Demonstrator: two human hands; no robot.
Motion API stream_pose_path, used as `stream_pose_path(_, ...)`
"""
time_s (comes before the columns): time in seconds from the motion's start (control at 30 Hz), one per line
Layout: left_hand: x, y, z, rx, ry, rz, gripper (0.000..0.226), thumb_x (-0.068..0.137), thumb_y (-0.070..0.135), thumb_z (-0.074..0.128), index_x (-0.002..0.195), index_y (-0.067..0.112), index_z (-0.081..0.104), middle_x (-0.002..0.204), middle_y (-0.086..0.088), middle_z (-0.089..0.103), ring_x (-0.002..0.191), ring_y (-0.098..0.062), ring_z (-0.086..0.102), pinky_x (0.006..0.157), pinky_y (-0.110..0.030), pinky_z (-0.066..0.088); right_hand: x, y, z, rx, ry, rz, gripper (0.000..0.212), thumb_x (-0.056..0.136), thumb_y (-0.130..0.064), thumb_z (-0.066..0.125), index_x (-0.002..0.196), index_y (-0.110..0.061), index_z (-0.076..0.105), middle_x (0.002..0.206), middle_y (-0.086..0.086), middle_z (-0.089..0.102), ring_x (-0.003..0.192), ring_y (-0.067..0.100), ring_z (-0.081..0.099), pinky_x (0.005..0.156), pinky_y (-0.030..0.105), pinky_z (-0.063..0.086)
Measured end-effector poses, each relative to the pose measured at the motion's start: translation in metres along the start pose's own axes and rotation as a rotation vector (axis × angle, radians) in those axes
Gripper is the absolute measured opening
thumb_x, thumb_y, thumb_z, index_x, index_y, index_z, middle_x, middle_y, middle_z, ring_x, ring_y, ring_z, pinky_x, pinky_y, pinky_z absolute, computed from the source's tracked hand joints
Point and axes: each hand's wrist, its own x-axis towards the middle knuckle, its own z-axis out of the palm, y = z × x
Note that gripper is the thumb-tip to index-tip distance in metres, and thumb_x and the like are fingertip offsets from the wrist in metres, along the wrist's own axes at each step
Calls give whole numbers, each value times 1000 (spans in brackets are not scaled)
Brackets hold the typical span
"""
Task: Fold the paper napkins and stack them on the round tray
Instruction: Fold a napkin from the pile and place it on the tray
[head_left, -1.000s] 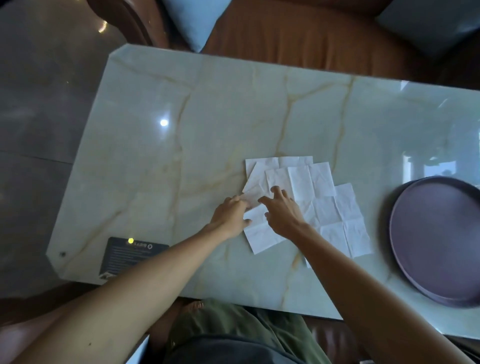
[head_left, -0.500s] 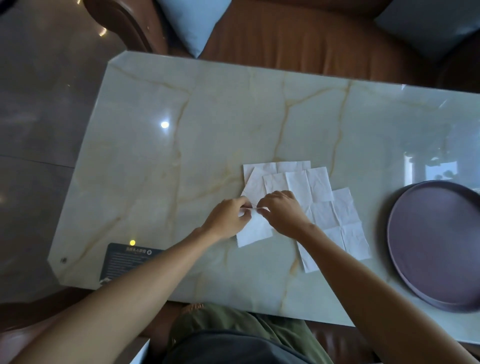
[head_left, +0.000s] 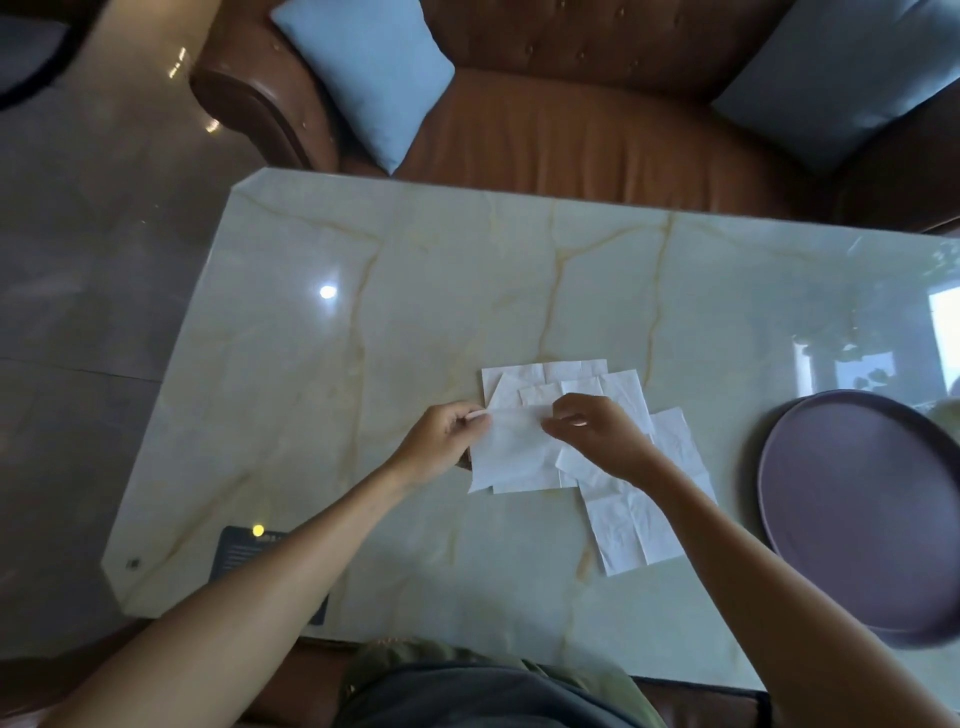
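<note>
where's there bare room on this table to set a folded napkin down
Bare marble stretches left of the left hand, and along the far edge beyond the loose napkins. The round tray is bare too. It is crowded mid-table, where both hands, right hand included, pinch one napkin above the overlapping pile.

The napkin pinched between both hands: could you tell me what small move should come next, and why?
Probably fold the napkin in half: the left hand and right hand each pinch its top edge, and the round tray holds none yet.
</note>
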Motion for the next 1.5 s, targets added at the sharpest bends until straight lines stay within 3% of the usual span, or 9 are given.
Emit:
stream_pose_path(0.13,0,11,-2,-210,47,-72,29,103,22,55,113,-3,67,97,-19,74,84,-33,75,67,-37,62,-12,-5,9,517,-72,186,31,94,-37,71,113,-13,70,114,7,75,110,29,71,101,43,55)
stream_pose_path(0.27,-2,11,-6,-279,113,-90,19,102,18,56,107,7,71,93,-13,73,75,-24,73,63,-32,59,-24,-16,26,682,-6,198,19,98,-19,65,111,-7,71,100,8,76,94,25,71,81,31,58)
stream_pose_path(0.4,-5,3,-13,-334,110,-127,22,97,12,63,118,6,68,110,-21,74,92,-35,73,78,-41,61,-30,-23,36,726,115,254,21,94,-16,69,115,-13,70,107,12,76,93,24,68,84,38,53)
stream_pose_path(0.53,-8,-4,-13,-352,83,-188,21,91,7,68,111,3,66,100,-16,73,84,-29,71,72,-36,61,-37,-28,46,771,162,389,21,92,-17,71,112,-10,72,104,10,72,89,24,67,61,29,55)
stream_pose_path(0.67,-9,-13,-12,-395,94,-201,8,95,4,60,102,9,62,97,-13,72,82,-27,71,69,-35,62,-46,-27,52,846,92,458,16,95,-14,69,104,-1,72,89,13,75,73,26,75,61,36,62)
stream_pose_path(0.83,-13,-17,-14,-634,27,-228,11,95,2,57,100,9,64,92,-10,74,72,-20,72,69,-33,61,-50,-26,57,783,91,442,18,94,-5,66,111,1,69,95,15,73,68,23,74,65,38,63)
stream_pose_path(1.03,-18,-13,-18,-783,-69,-187,31,88,-6,59,115,9,65,107,-12,72,91,-22,71,76,-29,60,-48,-29,67,726,199,442,16,91,-15,73,102,-5,67,97,13,72,83,23,73,82,40,60)
stream_pose_path(1.23,-22,-5,-17,-788,-162,-176,45,90,4,63,135,6,60,122,-13,69,107,-23,67,82,-28,59,-48,-38,73,870,199,412,28,94,-22,71,116,-4,67,107,16,73,94,27,72,84,41,63)
stream_pose_path(1.5,-17,-6,-4,-617,-49,-183,29,97,14,64,125,8,66,120,-10,73,108,-25,67,92,-35,51,-51,-47,78,523,426,304,35,93,-32,70,125,-23,61,116,1,65,105,18,66,87,35,56)
